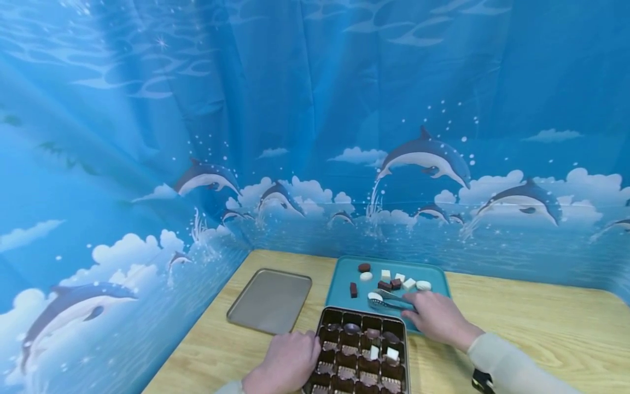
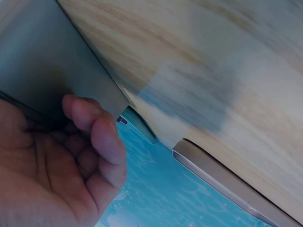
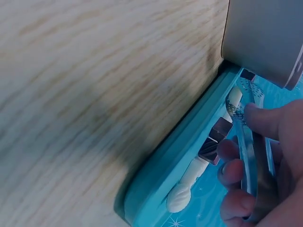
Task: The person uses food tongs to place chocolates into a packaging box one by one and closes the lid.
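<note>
My right hand (image 1: 438, 316) grips metal tongs (image 1: 394, 302) with perforated tips. In the head view the tips reach over the blue tray (image 1: 339, 273), on either side of a white oval chocolate (image 1: 375, 296); whether they touch it I cannot tell. At the left wall of a metal box (image 1: 406, 350), my left hand (image 1: 287, 358) holds the edge with curled fingers (image 2: 108, 137). The box has a brown divided insert (image 1: 334, 347). Dark chocolates (image 1: 351, 328) fill its far row, and two white pieces (image 1: 392, 354) sit in the row nearer me, at the right.
Several dark chocolates (image 1: 385, 285) and white chocolates (image 1: 408, 284) lie about on the blue tray. A flat grey metal lid (image 1: 270, 300) rests on the wooden table (image 1: 526, 312) at the left. A dolphin-printed curtain (image 1: 315, 137) hangs behind the table.
</note>
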### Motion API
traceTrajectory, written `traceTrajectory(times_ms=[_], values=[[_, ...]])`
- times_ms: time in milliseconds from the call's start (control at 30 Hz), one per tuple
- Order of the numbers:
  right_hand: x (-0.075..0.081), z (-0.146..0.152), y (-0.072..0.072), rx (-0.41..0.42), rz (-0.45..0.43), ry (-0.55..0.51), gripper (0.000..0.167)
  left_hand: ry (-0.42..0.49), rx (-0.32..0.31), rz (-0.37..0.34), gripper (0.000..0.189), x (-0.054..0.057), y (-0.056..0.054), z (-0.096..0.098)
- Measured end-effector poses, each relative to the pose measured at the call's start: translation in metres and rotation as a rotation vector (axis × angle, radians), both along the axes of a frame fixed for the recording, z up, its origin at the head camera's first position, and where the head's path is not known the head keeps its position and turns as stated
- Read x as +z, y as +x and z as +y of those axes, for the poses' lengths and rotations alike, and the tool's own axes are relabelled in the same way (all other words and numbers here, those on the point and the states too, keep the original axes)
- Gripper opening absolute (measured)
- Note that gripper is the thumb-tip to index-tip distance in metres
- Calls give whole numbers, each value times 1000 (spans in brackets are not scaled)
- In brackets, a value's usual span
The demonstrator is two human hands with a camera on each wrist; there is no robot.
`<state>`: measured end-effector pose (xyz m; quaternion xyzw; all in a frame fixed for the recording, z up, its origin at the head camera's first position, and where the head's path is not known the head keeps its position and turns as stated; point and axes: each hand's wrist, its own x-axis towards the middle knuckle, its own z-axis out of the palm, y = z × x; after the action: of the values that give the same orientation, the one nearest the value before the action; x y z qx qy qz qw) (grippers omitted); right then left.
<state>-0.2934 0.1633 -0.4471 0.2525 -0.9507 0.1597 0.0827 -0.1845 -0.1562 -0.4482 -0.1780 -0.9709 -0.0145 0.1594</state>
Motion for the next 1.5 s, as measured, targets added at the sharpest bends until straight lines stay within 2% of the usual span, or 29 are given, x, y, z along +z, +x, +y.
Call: traceTrajectory(times_ms=[300,467,667,900,1000,1200,1333,1500], values=[[1,2,0,-25,68,7,33,-4,6,9,36,-1,-2,1],[5,6,1,-36,72,15,35,-3,2,16,36,1,-3,2],[17,10,4,-57,41,-17,38,-2,10,16,35,2,-5,3],[31,14,18,-59,43,-32,38,32,11,-104,36,2,-4,0],[37,14,25,-48,52,-40,37,42,8,-116,37,2,-3,-1],[49,14,43,-25,83,-47,35,26,1,-68,37,-2,-3,0],[55,10,56,37,123,-37,33,2,-2,1,36,-1,-2,1],[54,0,70,116,164,-5,30,-17,5,33,35,-2,-1,0]])
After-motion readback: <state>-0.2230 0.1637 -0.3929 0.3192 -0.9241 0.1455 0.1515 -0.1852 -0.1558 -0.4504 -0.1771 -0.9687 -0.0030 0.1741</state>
